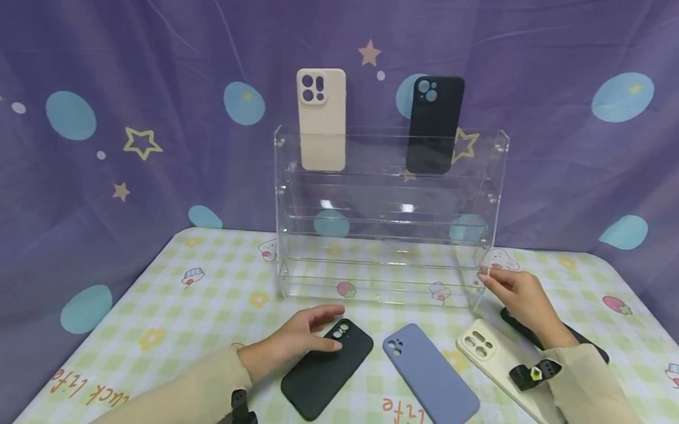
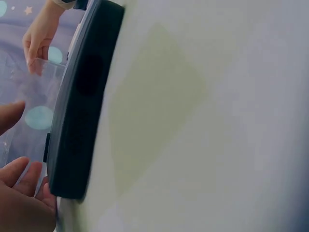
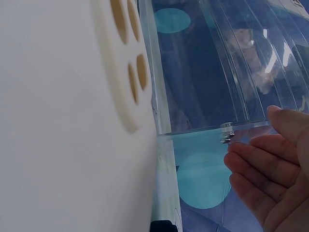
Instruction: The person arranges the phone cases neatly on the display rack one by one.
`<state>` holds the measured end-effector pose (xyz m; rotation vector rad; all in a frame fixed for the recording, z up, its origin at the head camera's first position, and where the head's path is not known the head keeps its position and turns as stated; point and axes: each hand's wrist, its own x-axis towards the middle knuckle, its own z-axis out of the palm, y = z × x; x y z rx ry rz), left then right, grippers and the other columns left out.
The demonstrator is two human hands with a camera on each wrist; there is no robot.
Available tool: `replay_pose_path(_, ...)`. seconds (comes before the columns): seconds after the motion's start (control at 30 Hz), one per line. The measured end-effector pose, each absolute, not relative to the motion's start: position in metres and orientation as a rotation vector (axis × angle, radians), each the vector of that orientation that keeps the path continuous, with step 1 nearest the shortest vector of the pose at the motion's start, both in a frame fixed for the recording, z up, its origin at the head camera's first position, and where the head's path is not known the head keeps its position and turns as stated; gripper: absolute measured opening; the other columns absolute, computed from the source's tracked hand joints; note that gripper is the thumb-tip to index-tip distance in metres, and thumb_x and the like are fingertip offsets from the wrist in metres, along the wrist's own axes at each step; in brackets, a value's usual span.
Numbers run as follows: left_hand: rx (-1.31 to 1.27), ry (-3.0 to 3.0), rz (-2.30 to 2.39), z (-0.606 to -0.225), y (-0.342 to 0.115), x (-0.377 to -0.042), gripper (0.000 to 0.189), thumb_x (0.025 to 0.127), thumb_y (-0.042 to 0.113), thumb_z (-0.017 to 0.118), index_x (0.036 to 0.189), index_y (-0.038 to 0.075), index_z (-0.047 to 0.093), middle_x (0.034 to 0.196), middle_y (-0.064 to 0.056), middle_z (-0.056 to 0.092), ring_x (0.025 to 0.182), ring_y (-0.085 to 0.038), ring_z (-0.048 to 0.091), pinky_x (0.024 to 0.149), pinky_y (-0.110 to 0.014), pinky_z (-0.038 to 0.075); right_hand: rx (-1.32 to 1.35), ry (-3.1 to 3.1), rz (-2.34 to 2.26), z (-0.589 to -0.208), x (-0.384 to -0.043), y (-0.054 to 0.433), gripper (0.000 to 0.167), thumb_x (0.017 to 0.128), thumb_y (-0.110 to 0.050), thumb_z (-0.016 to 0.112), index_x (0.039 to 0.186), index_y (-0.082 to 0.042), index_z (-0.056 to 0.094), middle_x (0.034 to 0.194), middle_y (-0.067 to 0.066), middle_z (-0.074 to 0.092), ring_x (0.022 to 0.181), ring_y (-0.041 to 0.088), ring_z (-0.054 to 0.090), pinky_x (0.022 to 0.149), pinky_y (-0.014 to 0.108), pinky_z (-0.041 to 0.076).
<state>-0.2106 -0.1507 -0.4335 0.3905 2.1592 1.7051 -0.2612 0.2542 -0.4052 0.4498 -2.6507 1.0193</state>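
Note:
My right hand (image 1: 517, 301) pinches the right side panel of a clear acrylic display stand (image 1: 496, 195) near its lower front corner; in the right wrist view the thumb and the fingers (image 3: 263, 169) lie on opposite sides of the panel. My left hand (image 1: 303, 336) is over the upper left part of a black phone case (image 1: 326, 373), thumb and fingers spread apart around its camera end. The left wrist view shows this black case (image 2: 84, 101) edge-on, with fingertips close to its end. On the stand's top tier lean a cream phone case (image 1: 324, 130) and another black phone case (image 1: 435, 127).
To the right of the left hand's case lie a blue-grey phone case (image 1: 431, 380) and a cream phone case (image 1: 505, 371). A further black case (image 1: 591, 344) is partly hidden beneath the right forearm. A checked cloth (image 1: 204, 320) covers the table; a purple curtain (image 1: 169, 46) hangs behind.

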Motion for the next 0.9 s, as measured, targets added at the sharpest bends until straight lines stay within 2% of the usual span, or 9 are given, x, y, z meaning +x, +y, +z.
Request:
replay_pose_path(0.23,0.5,2.23,1.55,-0.4351,-0.1468,-0.2088,0.081,0.073,0.006,0.08,0.142,-0.001,0.037,0.146,-0.018,0.038,0.136,-0.034,0.031,0.112,-0.049,0.022,0.451,-2.64,0.992,-0.4033,-0.2618,0.2541,0.031,0.095,-0.02,0.058,0.106,0.008,0.068,0.12,0.034,0.054,0.111,0.047,0.052,0.081,0.054,0.049)
replay_pose_path(0.5,0.623,2.413,1.267,-0.4324,-0.1481,-0.2035,0.093,0.07,0.018,0.084,0.145,0.0,0.032,0.147,-0.019,0.032,0.134,-0.035,0.028,0.108,-0.051,0.026,0.454,-2.639,0.998,-0.4042,-0.2613,0.2537,0.029,0.094,-0.019,0.059,0.104,0.005,0.07,0.119,0.033,0.055,0.112,0.047,0.052,0.081,0.052,0.049)
replay_pose_path(0.77,0.738,2.56,1.075,-0.4304,-0.1471,-0.2036,0.094,0.068,0.027,0.086,0.143,0.001,0.036,0.145,-0.014,0.04,0.132,-0.031,0.034,0.106,-0.05,0.031,0.465,-2.616,0.973,-0.4076,-0.2612,0.2553,0.028,0.094,-0.019,0.059,0.104,0.006,0.069,0.117,0.032,0.057,0.106,0.045,0.057,0.074,0.048,0.053)
replay_pose_path(0.9,0.754,2.597,1.025,-0.4276,-0.1468,-0.2036,0.095,0.067,0.028,0.086,0.143,0.002,0.036,0.144,-0.013,0.04,0.13,-0.031,0.036,0.104,-0.05,0.034,0.466,-2.615,0.987,-0.4087,-0.2633,0.2544,0.031,0.095,-0.02,0.058,0.106,0.007,0.068,0.118,0.033,0.056,0.109,0.046,0.054,0.078,0.052,0.05)
